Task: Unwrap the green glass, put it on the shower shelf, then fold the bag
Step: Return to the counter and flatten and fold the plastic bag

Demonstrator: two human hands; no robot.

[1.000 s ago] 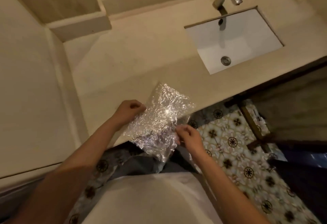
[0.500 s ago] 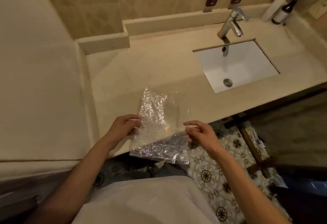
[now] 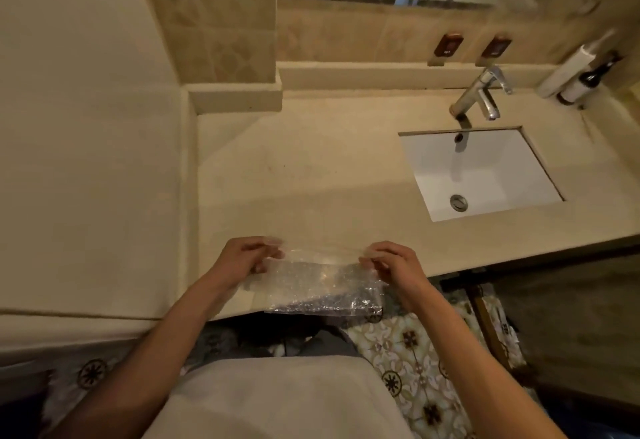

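Both hands are on the bag (image 3: pixel 318 286) at the near edge of the countertop (image 3: pixel 311 168). The left hand (image 3: pixel 244 258) pinches one top corner, fingers closed on the film, and the right hand (image 3: pixel 393 262) pinches the other corner the same way, so the bag's upper edge spans the gap between the two grips. Below the grips the bag runs back toward the person, its lower part overhanging the counter edge above the patterned floor (image 3: pixel 412 352).

The risk, I'd say, is that slick, thin film. If either pinch slackens, that corner probably drops and the fold line skews. Pull too hard between the grips and the film could stretch or slip out. The overhanging part may also drag the bag off the edge.

The bag itself is clear and crinkled, catching bright glints low down, almost invisible up by the fingers. It looks flat and empty. No green glass shows anywhere here, nor any shower shelf, so this reads as the folding step.
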